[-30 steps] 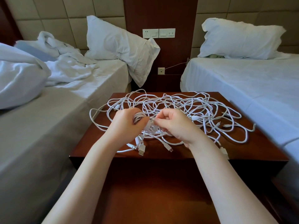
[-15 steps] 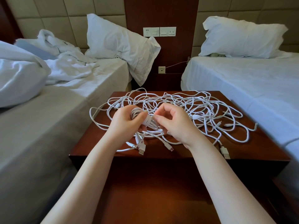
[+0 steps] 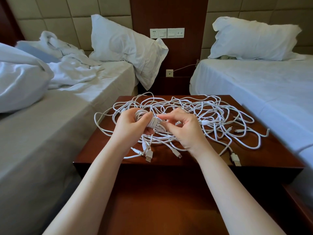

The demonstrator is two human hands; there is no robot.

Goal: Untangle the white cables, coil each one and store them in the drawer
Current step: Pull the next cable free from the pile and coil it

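A nightstand (image 3: 271, 150) stood at frame centre between a rumpled bed (image 3: 50, 133) and a made bed (image 3: 254, 85). Tangled cables (image 3: 211, 112) covered its top. The left hand (image 3: 130, 128) gripped a wound coil (image 3: 153, 122), fingers curled round it. The right hand (image 3: 184, 129) pinched a strand beside the coil.

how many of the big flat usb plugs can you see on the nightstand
2. One USB-A plug lies near the front edge below the left hand; the other lies right of the right hand. More may be hidden in the cable tangle.
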